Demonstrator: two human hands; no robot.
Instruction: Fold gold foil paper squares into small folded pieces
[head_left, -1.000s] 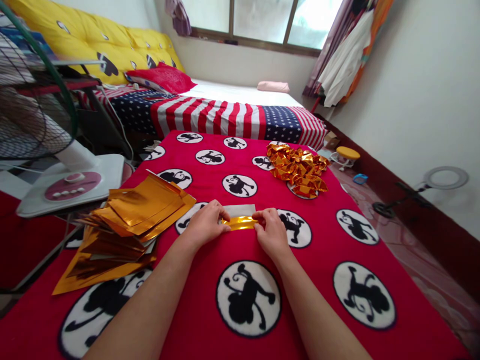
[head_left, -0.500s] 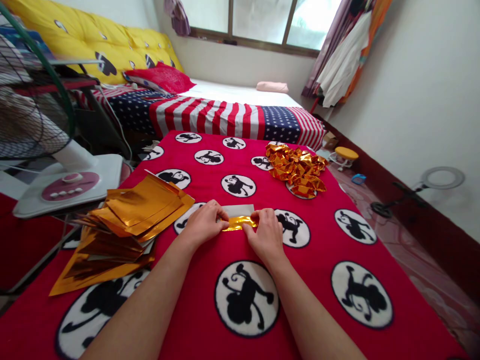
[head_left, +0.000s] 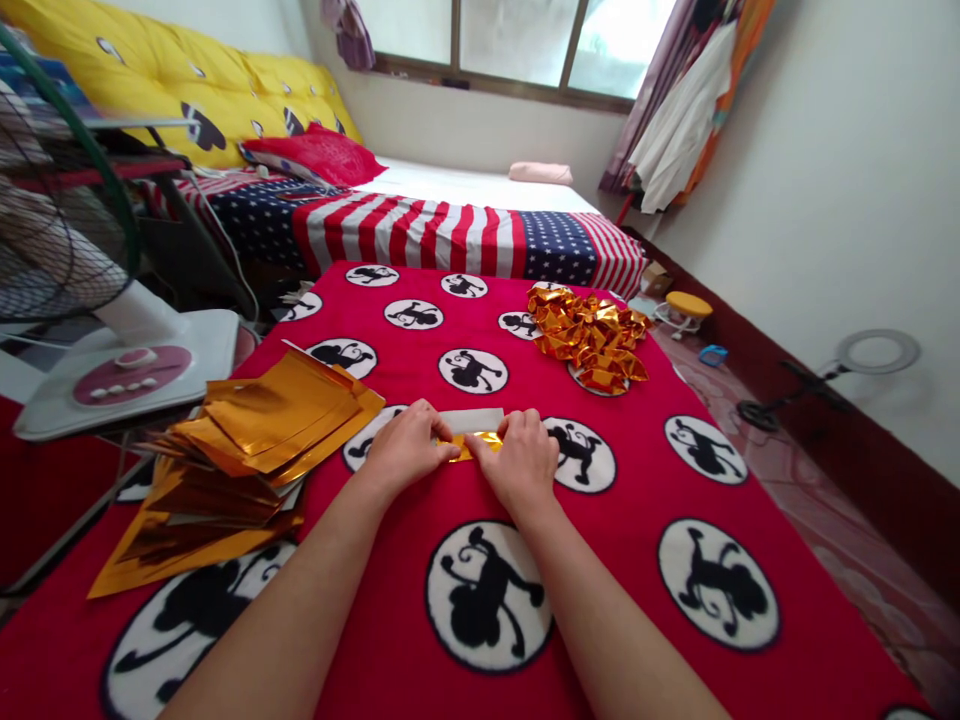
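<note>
A partly folded sheet of gold foil paper (head_left: 471, 421) lies on the red cloth, its pale backing showing along the far side and shiny gold along the near side. My left hand (head_left: 411, 443) is closed on the sheet's left end, fingers curled and thumb at the near edge. At the right end, my right hand (head_left: 520, 455) grips the paper, with its thumb reaching in over the gold strip near the middle. To the left lies a loose stack of gold sheets (head_left: 277, 410). Folded gold pieces (head_left: 589, 335) form a pile at the back right.
The table's red cloth (head_left: 600, 590) has black monkey figures in white circles. At the left stands a fan (head_left: 142, 360) with a white base. Beyond the table is a bed (head_left: 450, 235); a yellow stool (head_left: 688, 304) and ring light (head_left: 877, 352) are on the right.
My right thumb has slid left along the gold strip, covering more of it. My left hand keeps its hold on the paper. The whole view has shifted slightly.
</note>
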